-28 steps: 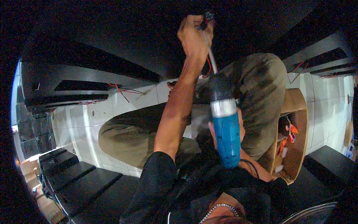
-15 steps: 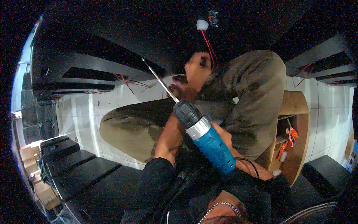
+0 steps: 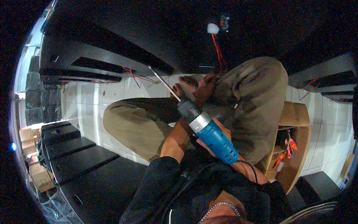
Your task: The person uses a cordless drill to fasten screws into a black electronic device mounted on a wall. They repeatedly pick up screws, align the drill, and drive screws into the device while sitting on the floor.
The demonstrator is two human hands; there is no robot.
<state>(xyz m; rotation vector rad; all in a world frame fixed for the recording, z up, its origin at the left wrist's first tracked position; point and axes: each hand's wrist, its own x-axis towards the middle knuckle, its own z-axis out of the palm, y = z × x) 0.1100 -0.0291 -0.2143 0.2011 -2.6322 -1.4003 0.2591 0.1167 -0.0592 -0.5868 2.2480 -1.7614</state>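
Observation:
A blue corded power drill (image 3: 216, 140) with a black chuck and silver collar lies slantwise in front of me. Its long, thin metal bit (image 3: 166, 84) points up and to the left. My right hand (image 3: 222, 128) is closed around the drill's grip, which the blue body mostly hides. Under the front part of the drill, my left hand (image 3: 183, 128) shows only near the wrist; its fingers are hidden. Beyond the chuck, bare feet (image 3: 189, 84) rest between my bent legs, in shadow.
An open cardboard box (image 3: 304, 149) holding orange-red items stands at my right. Black panels (image 3: 59, 67) with slots rise ahead, with red wires (image 3: 216, 48) hanging by a white lump (image 3: 213, 28). Black boxes (image 3: 74, 149) lie left, and cartons (image 3: 41, 175) stand farther off.
The view has shifted, so the panels and box sit lower. The drill remains in my right hand, its tip slightly lower and to the right. A blurred bare foot ahead has lowered.

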